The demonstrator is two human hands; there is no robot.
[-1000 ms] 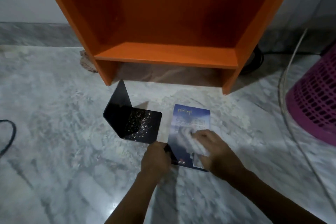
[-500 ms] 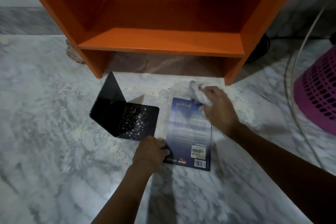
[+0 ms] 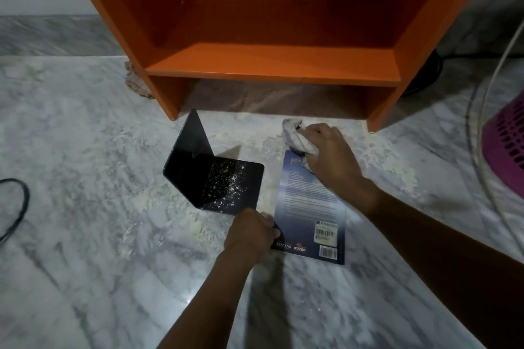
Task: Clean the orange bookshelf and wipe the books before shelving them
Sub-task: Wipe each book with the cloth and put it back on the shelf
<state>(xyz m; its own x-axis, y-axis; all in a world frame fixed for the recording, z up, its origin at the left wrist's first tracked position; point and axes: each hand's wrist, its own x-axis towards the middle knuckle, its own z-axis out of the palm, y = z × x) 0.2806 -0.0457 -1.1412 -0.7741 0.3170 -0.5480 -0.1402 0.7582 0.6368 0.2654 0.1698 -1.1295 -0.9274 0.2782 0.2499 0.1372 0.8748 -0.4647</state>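
Note:
A blue book (image 3: 309, 207) lies back cover up on the marble floor in front of the orange bookshelf (image 3: 272, 62). My left hand (image 3: 251, 234) grips the book's near left corner. My right hand (image 3: 330, 157) holds a crumpled grey-white cloth (image 3: 296, 137) at the book's far edge, the cloth partly over the floor beyond it. The shelf's lower board looks bare.
A black L-shaped metal bookend (image 3: 212, 178), speckled with pale dust, stands left of the book. Pale dust covers the floor around it. A purple plastic basket (image 3: 506, 147) and a white cable (image 3: 493, 110) are on the right, a black cable (image 3: 17, 207) at far left.
My right hand swept the cloth up the cover from the near end to the far edge, uncovering the barcode and text. My left hand stayed on the corner.

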